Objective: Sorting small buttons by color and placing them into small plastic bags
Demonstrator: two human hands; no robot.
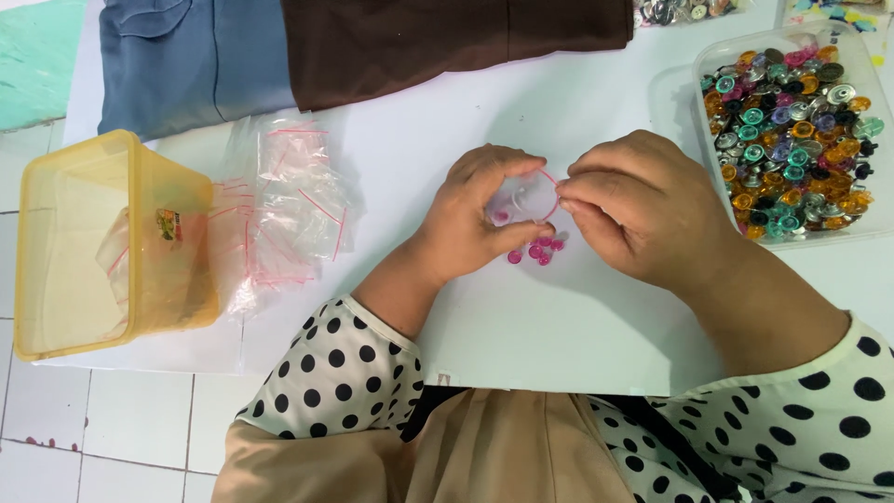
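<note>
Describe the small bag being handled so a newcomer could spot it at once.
On the white sheet, look between the left hand and right hand. Both pinch a tiny clear zip bag with a red seal line, above loose pink buttons; the spare bags lie untouched beside the yellow tub.

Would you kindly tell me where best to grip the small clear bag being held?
Probably at its red-striped mouth, from the right: the left hand already cradles the small clear bag, and the right hand pinches that thin top edge.
</note>
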